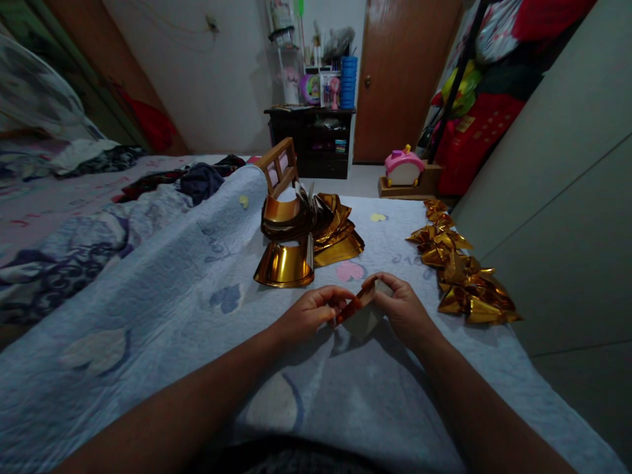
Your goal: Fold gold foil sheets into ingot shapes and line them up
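Note:
Between my two hands is a piece of gold foil paper [364, 318], its pale back facing me and a gold strip showing along its upper left edge. My left hand [316, 307] pinches the left side of it between thumb and fingers. At the upper right corner, my right hand [399, 301] grips the same sheet, thumb in front. Beyond my left hand lies a fanned stack of curved gold foil sheets [286, 263], with more crumpled sheets [338, 230] behind. To the right sits a row of folded gold foil pieces [457, 266], heaped together.
A pale blue quilt [197, 368] with heart shapes covers the bed under my hands. Rumpled clothes and bedding [162, 191] lie to the left. A wooden bed rail [281, 161] stands behind the stack. Past the bed's far edge is a pink toy [403, 168].

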`<act>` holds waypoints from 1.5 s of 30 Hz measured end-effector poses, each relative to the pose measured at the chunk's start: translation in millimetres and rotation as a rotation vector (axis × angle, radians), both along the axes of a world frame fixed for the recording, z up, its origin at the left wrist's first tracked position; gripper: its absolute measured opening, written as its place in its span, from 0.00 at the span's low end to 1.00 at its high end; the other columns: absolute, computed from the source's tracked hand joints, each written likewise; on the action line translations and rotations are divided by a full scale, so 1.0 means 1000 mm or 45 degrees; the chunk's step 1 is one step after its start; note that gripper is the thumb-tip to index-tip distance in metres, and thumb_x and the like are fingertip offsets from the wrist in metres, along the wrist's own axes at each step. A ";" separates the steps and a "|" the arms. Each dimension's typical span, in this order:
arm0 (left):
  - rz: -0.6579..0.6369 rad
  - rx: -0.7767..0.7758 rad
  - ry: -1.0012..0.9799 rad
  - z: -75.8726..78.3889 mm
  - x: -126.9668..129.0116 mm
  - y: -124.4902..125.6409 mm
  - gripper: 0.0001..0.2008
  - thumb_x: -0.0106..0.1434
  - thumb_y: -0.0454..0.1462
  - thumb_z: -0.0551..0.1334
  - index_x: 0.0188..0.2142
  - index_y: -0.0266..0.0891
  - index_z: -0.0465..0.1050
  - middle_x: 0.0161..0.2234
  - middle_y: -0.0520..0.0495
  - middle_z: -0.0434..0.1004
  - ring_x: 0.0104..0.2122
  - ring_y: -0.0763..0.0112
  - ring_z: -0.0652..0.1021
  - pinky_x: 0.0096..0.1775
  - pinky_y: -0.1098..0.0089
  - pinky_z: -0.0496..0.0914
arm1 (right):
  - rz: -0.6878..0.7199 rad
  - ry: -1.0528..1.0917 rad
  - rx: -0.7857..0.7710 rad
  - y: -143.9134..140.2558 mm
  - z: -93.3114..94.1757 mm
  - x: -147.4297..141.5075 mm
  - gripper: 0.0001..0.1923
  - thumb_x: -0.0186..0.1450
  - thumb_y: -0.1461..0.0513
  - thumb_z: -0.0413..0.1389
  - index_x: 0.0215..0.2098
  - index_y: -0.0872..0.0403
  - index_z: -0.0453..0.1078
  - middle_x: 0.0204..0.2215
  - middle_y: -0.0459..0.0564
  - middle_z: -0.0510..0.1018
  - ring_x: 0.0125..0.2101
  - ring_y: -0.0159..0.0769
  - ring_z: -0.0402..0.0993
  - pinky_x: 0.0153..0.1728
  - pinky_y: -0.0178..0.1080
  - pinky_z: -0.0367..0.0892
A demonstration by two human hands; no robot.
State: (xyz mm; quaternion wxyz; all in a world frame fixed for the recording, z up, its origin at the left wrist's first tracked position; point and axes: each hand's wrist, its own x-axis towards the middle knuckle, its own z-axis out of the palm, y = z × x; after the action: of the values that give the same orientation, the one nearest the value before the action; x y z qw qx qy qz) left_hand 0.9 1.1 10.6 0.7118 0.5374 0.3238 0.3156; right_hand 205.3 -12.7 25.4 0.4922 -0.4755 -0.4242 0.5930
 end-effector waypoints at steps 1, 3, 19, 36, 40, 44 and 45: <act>-0.039 0.016 -0.037 0.000 -0.001 0.000 0.21 0.55 0.34 0.65 0.49 0.40 0.78 0.42 0.43 0.77 0.39 0.65 0.75 0.42 0.67 0.67 | -0.009 0.001 -0.025 0.000 0.000 0.000 0.13 0.53 0.57 0.67 0.33 0.53 0.73 0.23 0.42 0.76 0.22 0.31 0.70 0.25 0.33 0.65; -0.142 0.072 -0.111 0.001 -0.003 -0.002 0.26 0.54 0.34 0.67 0.54 0.43 0.75 0.48 0.42 0.76 0.45 0.61 0.75 0.45 0.65 0.68 | -0.031 0.019 -0.049 -0.001 -0.001 0.000 0.15 0.52 0.56 0.68 0.34 0.52 0.71 0.23 0.41 0.75 0.22 0.30 0.69 0.24 0.32 0.64; 0.245 -0.017 -0.012 0.005 0.003 0.000 0.19 0.57 0.49 0.71 0.34 0.34 0.76 0.18 0.57 0.62 0.17 0.82 0.57 0.21 0.76 0.52 | 0.058 0.220 0.046 0.002 -0.003 0.004 0.18 0.50 0.54 0.73 0.32 0.53 0.74 0.27 0.44 0.78 0.29 0.33 0.71 0.34 0.35 0.65; 0.296 0.055 -0.037 0.012 0.000 0.000 0.13 0.55 0.41 0.73 0.34 0.33 0.80 0.23 0.47 0.78 0.23 0.73 0.74 0.29 0.71 0.69 | 0.059 0.094 0.226 0.003 -0.001 0.006 0.12 0.52 0.55 0.71 0.29 0.51 0.77 0.30 0.45 0.78 0.33 0.35 0.71 0.38 0.37 0.66; 0.338 0.003 -0.045 0.010 0.000 0.001 0.12 0.55 0.40 0.72 0.35 0.33 0.80 0.24 0.46 0.79 0.24 0.72 0.76 0.30 0.71 0.71 | 0.118 0.134 0.139 0.001 -0.002 0.004 0.15 0.51 0.56 0.72 0.33 0.51 0.76 0.31 0.45 0.79 0.32 0.34 0.72 0.37 0.37 0.66; 0.315 -0.078 -0.122 0.005 0.002 0.002 0.16 0.53 0.41 0.74 0.37 0.34 0.79 0.26 0.46 0.80 0.24 0.72 0.77 0.27 0.73 0.70 | 0.139 0.144 0.058 0.000 -0.008 0.000 0.15 0.51 0.57 0.71 0.35 0.51 0.78 0.29 0.44 0.79 0.28 0.32 0.70 0.33 0.35 0.64; 0.304 -0.094 -0.134 0.003 0.003 0.002 0.17 0.52 0.42 0.74 0.38 0.34 0.79 0.26 0.47 0.80 0.24 0.72 0.77 0.26 0.74 0.69 | 0.129 0.148 0.059 0.000 -0.010 -0.001 0.15 0.50 0.57 0.71 0.34 0.51 0.78 0.29 0.44 0.79 0.28 0.32 0.70 0.33 0.36 0.64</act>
State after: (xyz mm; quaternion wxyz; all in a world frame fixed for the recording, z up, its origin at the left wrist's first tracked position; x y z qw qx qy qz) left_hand 3.6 2.8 14.0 0.7044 0.4513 0.3591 0.4137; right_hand 204.4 -13.0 15.8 0.4964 -0.4068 -0.4321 0.6336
